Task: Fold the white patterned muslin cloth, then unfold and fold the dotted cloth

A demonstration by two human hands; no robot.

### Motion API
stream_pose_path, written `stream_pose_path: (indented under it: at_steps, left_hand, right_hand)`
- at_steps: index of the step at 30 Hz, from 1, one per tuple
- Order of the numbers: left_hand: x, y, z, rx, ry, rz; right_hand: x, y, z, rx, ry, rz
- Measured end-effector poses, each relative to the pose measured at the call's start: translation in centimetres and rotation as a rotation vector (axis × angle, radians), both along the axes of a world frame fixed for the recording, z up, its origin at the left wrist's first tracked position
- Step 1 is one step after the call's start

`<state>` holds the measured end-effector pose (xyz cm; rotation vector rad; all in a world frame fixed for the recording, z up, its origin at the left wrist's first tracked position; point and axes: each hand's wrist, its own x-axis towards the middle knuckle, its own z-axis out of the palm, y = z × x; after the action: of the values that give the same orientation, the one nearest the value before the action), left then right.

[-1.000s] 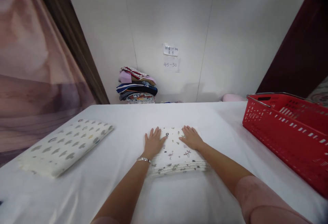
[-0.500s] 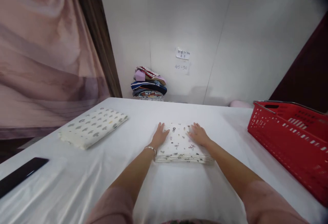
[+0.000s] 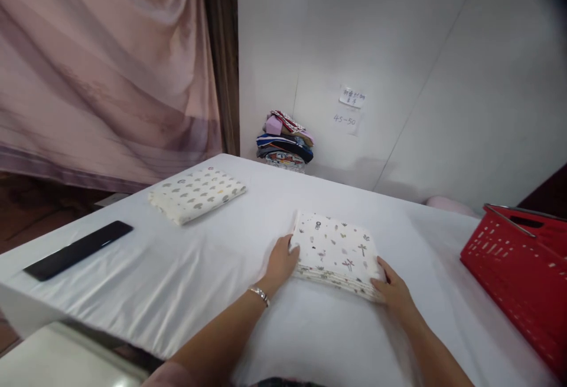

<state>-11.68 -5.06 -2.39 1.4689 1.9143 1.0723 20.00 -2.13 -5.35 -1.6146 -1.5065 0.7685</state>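
l hand point(image 3: 282, 262), r hand point(image 3: 395, 293) half-closed on folded cloth point(image 3: 334, 248); basket point(image 3: 516, 286) r, prob phone point(image 3: 80, 250) l

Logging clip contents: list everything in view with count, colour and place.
folded plant-print cloth: 1, white, between the hands
folded grey-patterned cloth: 1, cream, table's left
flat slab: 1, black, table's left
basket: 1, red, table's right
table: 1, white-covered, centre
fabric pile: 1, multicoloured, behind table
paper notes: 2, white, on wall
wall: 1, white, background
drape: 1, pink, upper left
strip: 1, dark brown, beside drape
rounded item: 1, pink, behind table
panel: 1, dark red, far right
floor: 1, brown, left
flat-topped object: 1, pale, lower left
bracelet: 1, silver, left wrist
left sleeve: 1, pink, bottom
left hand: 1, bare, plant-print cloth's left edge
right hand: 1, bare, plant-print cloth's right edge
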Motion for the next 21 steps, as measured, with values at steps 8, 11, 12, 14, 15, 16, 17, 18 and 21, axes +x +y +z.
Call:
stream_pose_path:
  at_steps: [8, 11, 12, 14, 15, 16, 17, 18, 21]
  left_hand:
    - [4.5, -4.4, -0.1, -0.049, -0.221, -0.409]
    - [4.4, -5.0, 0.1, -0.057, -0.233, -0.392]
    - [4.2, -4.9, 0.1, -0.067, -0.238, -0.361]
    - [3.7, -4.6, 0.2, -0.076, -0.232, -0.312]
    - [3.4, -4.3, 0.2, -0.071, -0.218, -0.293]
    - [3.1, -4.0, 0.3, -0.06, -0.197, -0.274]
    - [2.8, -3.6, 0.4, -0.05, -0.17, -0.253]
    - [2.4, -3.1, 0.4, -0.042, -0.14, -0.228]
    - [1.1, -1.1, 0.4, -0.023, -0.036, -0.138]
  right_hand:
    - [7.1, 5.9, 1.8, 0.107, -0.344, -0.15]
    - [5.7, 4.8, 2.8, 0.215, -0.459, -0.074]
    - [4.6, 4.0, 3.1, 0.256, -0.45, -0.032]
    - [1.8, 2.0, 3.6, 0.31, -0.395, 0.063]
    - [0.3, 0.9, 3.9, 0.326, -0.37, 0.119]
    - [-1.1, -0.3, 4.0, 0.333, -0.35, 0.185]
    - [-2.5, -1.4, 4.2, 0.34, -0.338, 0.244]
    - [-3.7, -2.4, 4.4, 0.354, -0.334, 0.301]
    - [-6.5, -4.8, 4.5, 0.418, -0.373, 0.426]
